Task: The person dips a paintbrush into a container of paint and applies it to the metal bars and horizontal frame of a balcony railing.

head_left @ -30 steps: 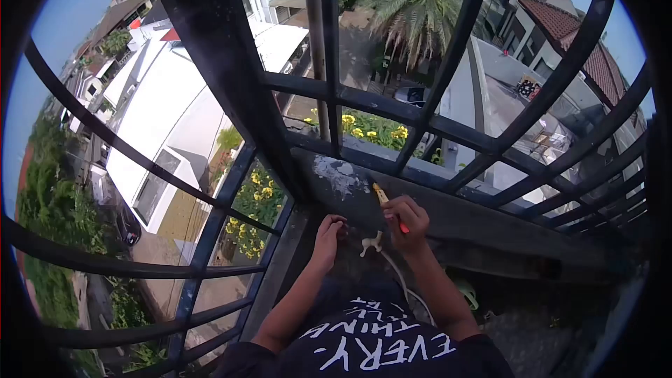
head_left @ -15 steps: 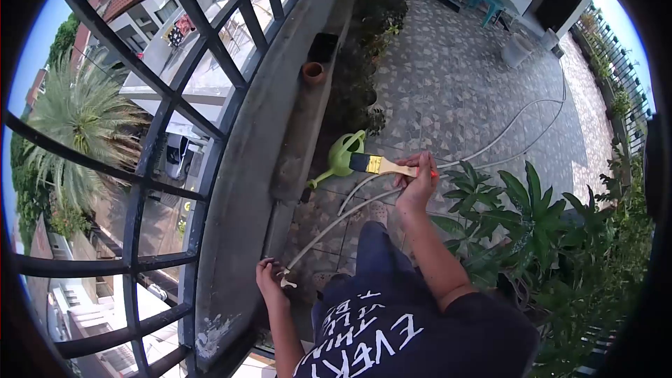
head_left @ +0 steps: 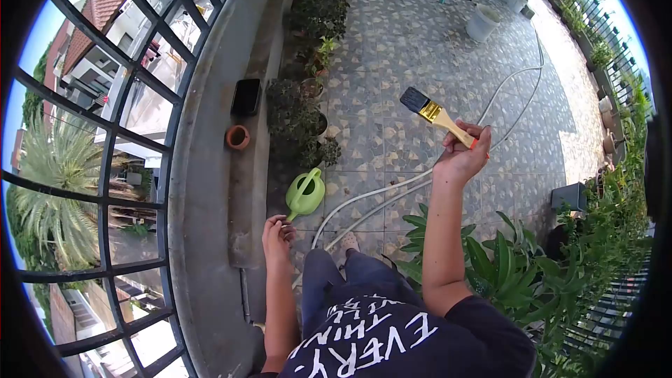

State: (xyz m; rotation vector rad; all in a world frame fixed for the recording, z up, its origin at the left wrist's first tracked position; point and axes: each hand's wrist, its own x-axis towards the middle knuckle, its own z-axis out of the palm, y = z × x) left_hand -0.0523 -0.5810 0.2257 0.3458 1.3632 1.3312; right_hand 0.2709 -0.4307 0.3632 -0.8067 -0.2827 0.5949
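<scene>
— What are the hands doing?
— The right hand (head_left: 462, 154) has its fingers closed around a paintbrush (head_left: 437, 117), raised higher than before. The left hand (head_left: 278, 232) is curled by the green watering can (head_left: 305, 193), now away from the hose (head_left: 392, 192) end.
— Is it holding anything?
— Can't tell; its fingers hide the palm.

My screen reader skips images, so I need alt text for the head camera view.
On a tiled rooftop terrace, the right hand holds up a paintbrush while the left hand reaches down near a green watering can. A white hose crosses the floor beside potted plants and a railing.
</scene>
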